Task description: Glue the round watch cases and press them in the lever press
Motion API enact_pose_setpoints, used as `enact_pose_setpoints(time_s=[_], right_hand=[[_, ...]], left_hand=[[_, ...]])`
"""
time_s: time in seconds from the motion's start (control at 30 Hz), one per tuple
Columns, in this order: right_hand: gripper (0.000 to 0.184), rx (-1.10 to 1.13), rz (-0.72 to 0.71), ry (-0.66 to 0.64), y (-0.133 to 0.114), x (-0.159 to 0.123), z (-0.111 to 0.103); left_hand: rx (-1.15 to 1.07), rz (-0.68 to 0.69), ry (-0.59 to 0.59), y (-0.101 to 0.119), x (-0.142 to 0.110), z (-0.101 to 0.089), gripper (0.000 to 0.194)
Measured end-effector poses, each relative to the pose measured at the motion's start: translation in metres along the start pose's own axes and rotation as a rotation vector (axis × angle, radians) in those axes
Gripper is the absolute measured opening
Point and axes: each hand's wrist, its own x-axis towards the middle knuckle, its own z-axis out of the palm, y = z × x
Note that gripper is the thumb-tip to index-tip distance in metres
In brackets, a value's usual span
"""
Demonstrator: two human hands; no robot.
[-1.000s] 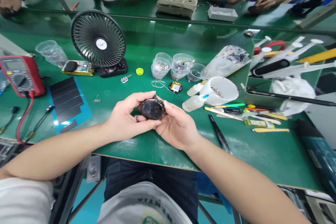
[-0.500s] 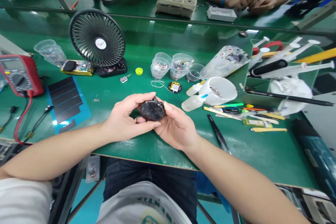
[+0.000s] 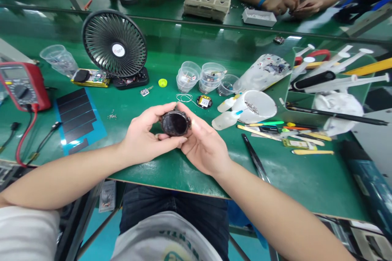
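Observation:
A round dark watch case with a glossy face sits between both my hands, just above the green table. My left hand curls round its left side, thumb under it and fingers over the top. My right hand cups it from the right, fingers pressed along its edge. A small round circuit board with a thin white wire lies on the mat just beyond the watch.
A black desk fan stands back left, a red multimeter at far left, clear plastic cups behind the hands. Black tweezers, a white cup of screws, small bottles and pens lie right. Other people's hands work across the table.
Both hands have lifted and turned the watch case slightly up and left. The right thumb now lies along its upper right edge.

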Motion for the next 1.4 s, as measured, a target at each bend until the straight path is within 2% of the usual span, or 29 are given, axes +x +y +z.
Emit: enact_pose_setpoints(time_s=[0.1,0.23,0.3,0.5,0.67,0.73,0.8,0.87,1.03,1.27,1.4], right_hand=[[0.067,-0.042,-0.059,0.077,0.006,0.000,0.003],[0.046,0.021,-0.124,0.147,0.012,0.001,0.006],[0.042,0.035,-0.119,0.164,0.012,0.001,0.006],[0.062,-0.021,-0.084,0.125,0.009,0.000,0.006],[0.043,-0.008,-0.108,0.148,0.011,0.000,0.005],[0.046,0.013,-0.090,0.103,0.010,0.000,0.005],[0.057,0.006,-0.083,0.062,0.009,0.001,0.005],[0.058,-0.061,-0.108,0.066,0.007,0.002,0.005],[0.036,-0.357,-0.272,0.114,0.003,0.002,0.000],[0.022,-0.614,-0.443,0.126,0.001,-0.001,-0.009],[0.021,-0.671,-0.474,0.125,0.001,-0.002,-0.008]], left_hand=[[0.001,-0.079,0.045,-0.002,-0.001,0.001,0.072],[-0.026,-0.092,0.051,-0.004,-0.001,0.002,0.070],[-0.026,-0.096,0.046,-0.004,-0.001,0.001,0.069],[-0.021,-0.099,0.035,-0.003,-0.001,0.000,0.069],[-0.011,-0.076,0.031,-0.004,-0.001,0.000,0.069],[0.017,-0.043,0.032,-0.005,-0.001,0.000,0.068],[0.073,0.041,0.005,-0.004,0.001,-0.001,0.063],[0.140,0.143,-0.047,-0.004,0.004,-0.003,0.059],[0.195,0.263,-0.097,-0.002,0.010,-0.006,0.054],[0.005,0.282,-0.069,-0.002,0.012,-0.012,0.022],[0.002,0.307,-0.066,0.000,0.015,-0.013,0.017]])
